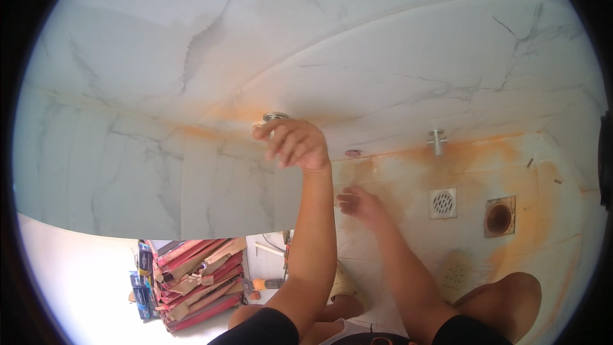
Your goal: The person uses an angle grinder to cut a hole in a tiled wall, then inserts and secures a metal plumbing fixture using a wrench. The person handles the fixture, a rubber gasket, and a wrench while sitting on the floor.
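Left hand [295,144] grips the round metal wall fitting [276,117] at its fingertips.

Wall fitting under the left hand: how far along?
Done: marble-look wall tiles are up, and a floor drain grate is set. In hand: left hand is on a round metal wall fitting; right hand hangs empty. Left: orange stains, open floor hole.

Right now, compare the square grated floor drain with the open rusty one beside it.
The square grated floor drain has a pale metal cover with a round perforated grille; the open rusty drain has no grille, only a dark round hole. The grated one looks clean and grey-white; the open one has a brown, rust-stained frame. The grated one lies nearer the right hand. Both are square-framed and set into the stained floor.
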`<action>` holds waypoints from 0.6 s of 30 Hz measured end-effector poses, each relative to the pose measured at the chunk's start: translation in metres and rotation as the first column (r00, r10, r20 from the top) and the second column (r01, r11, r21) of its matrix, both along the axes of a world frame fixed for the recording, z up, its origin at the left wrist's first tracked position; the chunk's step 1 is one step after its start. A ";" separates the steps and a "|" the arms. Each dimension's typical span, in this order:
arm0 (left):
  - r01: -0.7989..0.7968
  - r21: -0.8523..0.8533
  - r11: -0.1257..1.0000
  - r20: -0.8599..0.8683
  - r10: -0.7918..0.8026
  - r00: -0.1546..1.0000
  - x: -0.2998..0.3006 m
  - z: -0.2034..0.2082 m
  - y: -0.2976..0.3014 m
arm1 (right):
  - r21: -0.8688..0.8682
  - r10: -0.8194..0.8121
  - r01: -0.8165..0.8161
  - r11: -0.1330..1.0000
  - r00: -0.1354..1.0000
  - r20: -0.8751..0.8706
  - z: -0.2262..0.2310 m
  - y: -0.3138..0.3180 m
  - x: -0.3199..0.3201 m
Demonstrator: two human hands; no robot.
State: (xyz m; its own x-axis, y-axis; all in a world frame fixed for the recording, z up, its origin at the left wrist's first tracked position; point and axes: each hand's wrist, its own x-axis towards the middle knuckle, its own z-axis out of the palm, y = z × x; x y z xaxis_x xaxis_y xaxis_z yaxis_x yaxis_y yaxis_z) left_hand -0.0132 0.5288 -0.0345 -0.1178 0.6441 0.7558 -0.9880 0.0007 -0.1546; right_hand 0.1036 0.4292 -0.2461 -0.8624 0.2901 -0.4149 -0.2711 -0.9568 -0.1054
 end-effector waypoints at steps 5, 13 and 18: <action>0.172 0.131 0.976 0.154 -0.191 0.969 0.015 0.018 0.007 | 0.019 0.033 -0.033 0.999 0.999 0.011 0.005 -0.003 0.004; 0.302 0.079 0.950 0.173 -0.311 0.934 0.008 0.011 0.004 | 0.021 0.016 -0.016 1.000 1.000 0.012 0.012 0.001 0.009; 0.200 -0.199 0.959 0.137 -0.174 0.975 -0.019 0.008 -0.024 | 0.056 0.015 -0.016 0.998 1.000 0.020 0.013 0.005 0.010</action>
State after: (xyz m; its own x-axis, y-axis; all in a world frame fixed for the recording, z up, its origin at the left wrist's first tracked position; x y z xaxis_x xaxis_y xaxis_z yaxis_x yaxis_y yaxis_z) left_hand -0.0318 0.5044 -0.0264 -0.0592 0.8059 0.5890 -0.9483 0.1388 -0.2853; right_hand 0.1132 0.4342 -0.2327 -0.8590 0.2999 -0.4151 -0.2533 -0.9533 -0.1645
